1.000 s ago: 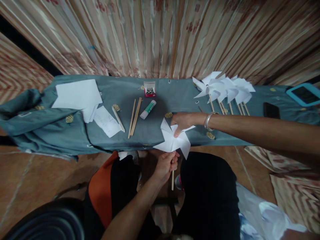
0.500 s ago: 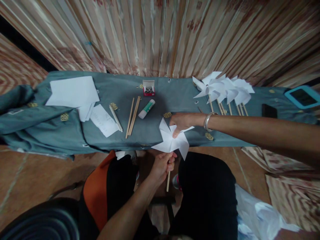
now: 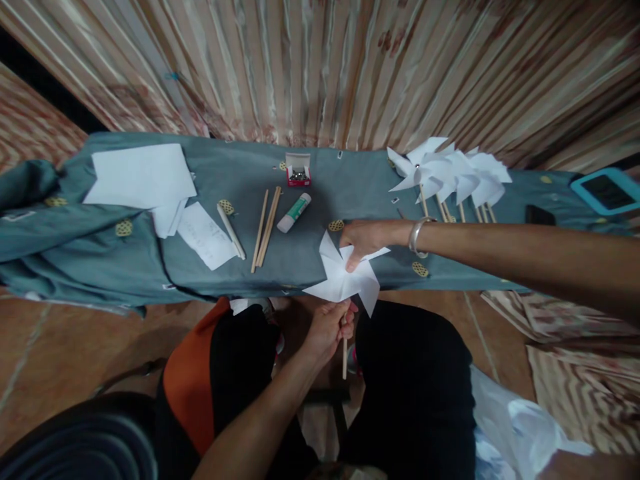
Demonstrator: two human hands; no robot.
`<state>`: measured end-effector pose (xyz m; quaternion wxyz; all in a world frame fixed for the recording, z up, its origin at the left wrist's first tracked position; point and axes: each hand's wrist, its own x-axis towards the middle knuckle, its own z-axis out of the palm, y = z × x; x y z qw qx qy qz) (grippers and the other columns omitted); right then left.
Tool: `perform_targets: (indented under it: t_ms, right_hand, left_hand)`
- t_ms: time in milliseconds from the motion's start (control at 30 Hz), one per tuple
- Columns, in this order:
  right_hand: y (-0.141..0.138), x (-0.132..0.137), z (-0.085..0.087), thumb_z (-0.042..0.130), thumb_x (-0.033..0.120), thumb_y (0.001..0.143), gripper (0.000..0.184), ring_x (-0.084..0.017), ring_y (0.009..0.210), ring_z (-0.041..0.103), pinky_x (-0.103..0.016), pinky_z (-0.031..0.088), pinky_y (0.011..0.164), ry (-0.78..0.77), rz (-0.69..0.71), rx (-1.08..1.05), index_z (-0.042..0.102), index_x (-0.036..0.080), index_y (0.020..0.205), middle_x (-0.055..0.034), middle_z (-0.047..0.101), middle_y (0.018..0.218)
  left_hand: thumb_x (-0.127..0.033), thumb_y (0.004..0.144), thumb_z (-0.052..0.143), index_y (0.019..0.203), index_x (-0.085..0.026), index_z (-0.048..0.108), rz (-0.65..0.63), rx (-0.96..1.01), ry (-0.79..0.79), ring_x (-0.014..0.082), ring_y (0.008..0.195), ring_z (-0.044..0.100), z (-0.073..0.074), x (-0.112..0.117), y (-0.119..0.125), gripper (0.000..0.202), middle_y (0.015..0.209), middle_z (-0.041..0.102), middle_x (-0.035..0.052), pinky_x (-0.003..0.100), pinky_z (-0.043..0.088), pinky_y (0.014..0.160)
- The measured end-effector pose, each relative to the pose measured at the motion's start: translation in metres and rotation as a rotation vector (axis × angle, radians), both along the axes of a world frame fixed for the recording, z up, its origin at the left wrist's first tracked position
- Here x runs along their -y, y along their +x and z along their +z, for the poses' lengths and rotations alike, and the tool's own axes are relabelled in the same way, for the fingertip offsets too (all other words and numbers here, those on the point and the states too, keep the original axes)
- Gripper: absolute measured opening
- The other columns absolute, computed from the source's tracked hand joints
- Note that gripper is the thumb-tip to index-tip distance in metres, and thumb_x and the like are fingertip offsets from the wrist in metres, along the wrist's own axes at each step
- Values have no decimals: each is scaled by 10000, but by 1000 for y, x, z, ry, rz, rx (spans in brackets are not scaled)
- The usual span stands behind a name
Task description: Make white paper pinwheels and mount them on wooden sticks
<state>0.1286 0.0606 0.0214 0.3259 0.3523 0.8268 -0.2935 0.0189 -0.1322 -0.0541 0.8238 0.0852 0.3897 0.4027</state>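
A white paper pinwheel [image 3: 345, 283] is held over the table's front edge, its blades fanned out. My left hand [image 3: 327, 330] is closed around its wooden stick [image 3: 345, 360], just below the paper, and the lower end of the stick pokes out beneath my fist. My right hand [image 3: 367, 240], with a silver bangle at the wrist, grips the pinwheel from above. Its thumb presses on the middle of the paper; the other fingers are bent behind and mostly hidden. Whether a pin sits under the thumb cannot be seen.
On the cloth-covered table [image 3: 320, 267] are loose wooden sticks [image 3: 270, 227], a glue stick [image 3: 294, 213], a red box of metal pins [image 3: 299, 175], a white pen [image 3: 231, 232] and paper sheets [image 3: 137, 173]. Several finished pinwheels [image 3: 450, 170], a black object [image 3: 540, 215] and a blue-framed device [image 3: 607, 192] lie rightward.
The stick's lower end has swung slightly to the right in my left hand. My right thumb stays on the pinwheel's middle. The whole view has shifted a little.
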Motion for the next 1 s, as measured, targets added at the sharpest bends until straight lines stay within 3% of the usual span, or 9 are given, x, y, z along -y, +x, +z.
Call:
perform_targets:
  t_ms: [233,400,533,667,800,933,1000]
  right_hand:
    - [-1,0,-1,791,437,667,370,-169,676,564,-274,349,625,-5,-39,25,771,132,876,-26,694,742]
    - [-1,3,4,802,424,651,329,-142,620,539,-261,347,592,-1,-49,-33,764,132,798,-9,665,682]
    - [1,6,10,812,405,638,284,-126,575,509,-265,342,568,-40,-182,-66,741,142,718,7,645,653]
    - [13,2,17,791,468,663,316,-102,520,461,-263,314,545,-73,-290,-176,720,160,650,30,599,576]
    - [37,9,27,715,569,723,406,-112,567,504,-256,337,564,143,-511,-562,742,165,754,14,626,615]
    - [56,39,33,666,539,787,418,-159,739,609,-291,447,696,621,-887,-1040,720,155,942,-40,703,823]
    - [59,58,30,668,524,797,398,-178,816,640,-323,480,780,763,-1047,-1245,708,167,965,-59,719,900]
  left_hand:
    - [-430,650,808,664,-99,601,0,-22,13,12,370,338,1,-1,1,391,509,453,-54,199,158,417]
    - [-496,594,831,662,-102,616,44,-69,54,12,367,329,1,1,3,453,490,449,-59,203,152,414]
    - [-561,522,848,661,-104,630,67,-85,86,16,366,343,3,1,3,526,481,450,-63,206,170,416]
    - [-531,510,864,658,-104,633,75,-73,95,20,380,367,11,-1,2,507,506,470,-58,211,193,425]
    - [-506,553,848,679,-103,643,64,-78,126,27,390,377,20,-4,0,469,513,474,-57,216,217,436]
    - [-507,580,826,686,-111,648,70,-144,166,32,372,371,32,-13,-4,447,489,478,-61,215,217,427]
    - [-502,579,828,695,-113,655,97,-178,191,35,372,387,41,-20,-6,441,502,505,-55,212,219,422]
